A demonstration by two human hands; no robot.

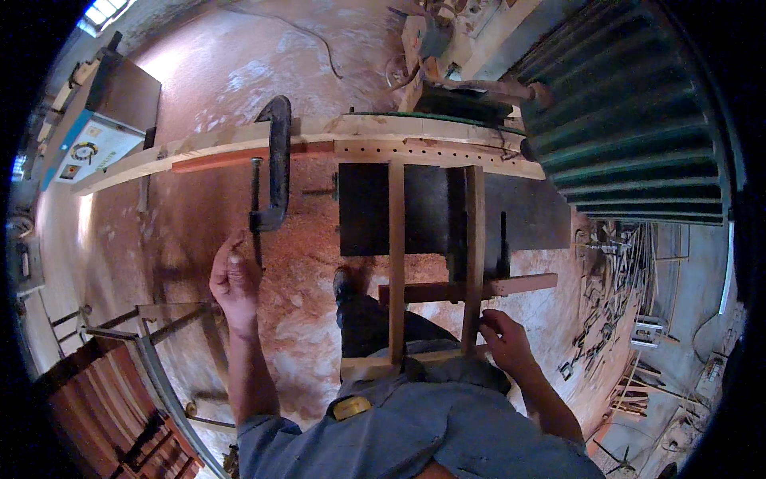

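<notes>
A dark C-clamp (278, 164) hooks over the long pale beam (199, 144) ahead of me. My left hand (234, 279) is closed, its fingers pinched at the lower end of the clamp's screw. A wooden frame (396, 263) with two long bars reaches from the beam to a crosspiece at my waist. Beside its right bar (471, 255) is my right hand (507, 343), fingers curled close against the wood. What those fingers hold, if anything, is hidden. A reddish strip (255, 156) lies along the beam, and a pale strip with a row of holes (447, 152) continues to its right.
A dark panel (363, 209) lies below the beam, with a reddish-brown crossbar (519, 284) nearer me. Green ribbed metal (630, 128) stands far right. A machine cabinet (120, 104) is far left, a metal rack with boards (120, 391) near left. Tools lie on the right.
</notes>
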